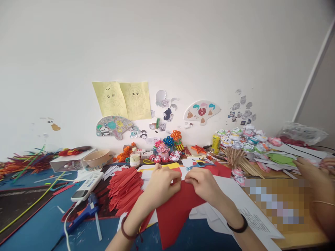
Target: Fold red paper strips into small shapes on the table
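A large sheet of red paper (174, 212) hangs between my two hands, its lower corner pointing toward me over the blue table. My left hand (162, 184) is closed, with thumb and fingers pinching the paper's upper edge. Close by on the right, my right hand (205, 184) is also closed in a pinch on the same edge. A pile of folded red paper strips (124, 190) lies just left of my left hand. White sheets (232, 195), one with printed text, spread under and beyond my right forearm.
A blue glue gun (85, 214) and a white power strip (87, 186) with a cable lie at left. Behind stand a small bottle (135, 158), pipe-cleaner flowers (169, 141) and a yellow tube (215, 144). Wooden sticks (246, 164) and a co-worker's hands (311, 170) are at right.
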A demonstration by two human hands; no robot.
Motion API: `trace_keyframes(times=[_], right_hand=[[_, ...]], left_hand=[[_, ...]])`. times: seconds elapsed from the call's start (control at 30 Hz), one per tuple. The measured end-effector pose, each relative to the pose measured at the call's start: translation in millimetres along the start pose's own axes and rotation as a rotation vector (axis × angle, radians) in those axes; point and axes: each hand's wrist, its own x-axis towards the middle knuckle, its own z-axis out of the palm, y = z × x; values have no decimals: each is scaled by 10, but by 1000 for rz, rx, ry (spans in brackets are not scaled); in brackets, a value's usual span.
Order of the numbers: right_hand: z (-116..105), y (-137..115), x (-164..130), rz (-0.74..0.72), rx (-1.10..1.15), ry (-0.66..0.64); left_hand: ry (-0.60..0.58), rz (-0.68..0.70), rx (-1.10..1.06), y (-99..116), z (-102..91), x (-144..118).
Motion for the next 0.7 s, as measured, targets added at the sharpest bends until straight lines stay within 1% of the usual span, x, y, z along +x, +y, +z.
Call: trace_keyframes(times=[0.13,0.27,0.37,0.43,0.5,0.57,0.63,0.7], right_hand=[[-81,136,-14,20,37,28],[-174,302,-42,47,49,1],[-214,397,-51,102,9,6],[-207,426,-31,136,-24,7],[-163,417,22,143,-47,-22],[-94,381,107,137,-61,-53],[-26,340,208,123,-50,-69],[19,315,302,101,-34,-88]], left_hand=[[-65,-38,-96,-130,-124,-68],[-116,-52,-214,-353,-256,-186],[-83,-105,-226,-541,-344,-270],[-2,-171,-190,-601,-370,-284],[104,-216,-133,-570,-334,-243],[172,-186,-42,-465,-221,-151],[126,-112,51,-349,-55,-34],[67,-94,131,-284,117,75]])
